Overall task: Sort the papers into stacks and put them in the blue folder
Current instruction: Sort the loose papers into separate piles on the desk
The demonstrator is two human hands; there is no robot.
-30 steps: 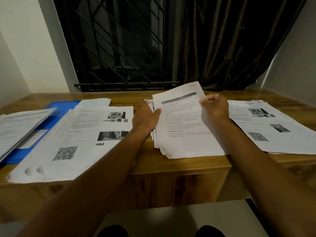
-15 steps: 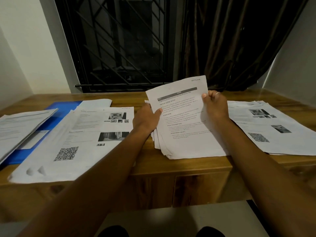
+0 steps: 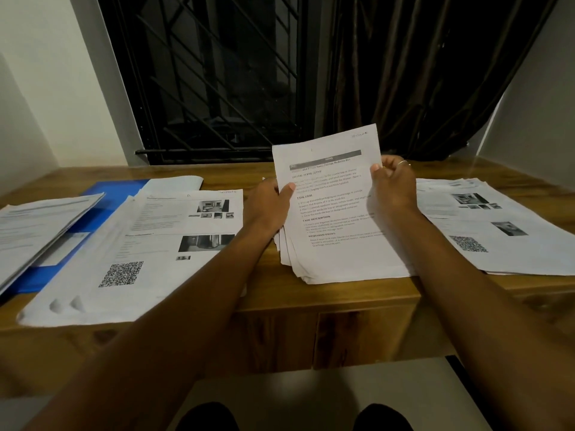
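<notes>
Left hand (image 3: 267, 206) and right hand (image 3: 393, 188) pinch the middle paper stack (image 3: 336, 234) by its sides; loose lower sheets might slip out.

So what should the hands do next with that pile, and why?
Probably stand the stack upright and tap it on the desk: the left hand and right hand grip its sides, its top is lifted, its lower edges uneven.

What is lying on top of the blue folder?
A paper stack covers the left side of the blue folder, and QR-code sheets overlap its right edge. Only a blue strip between them shows; whatever lies under those papers is hidden.
</notes>
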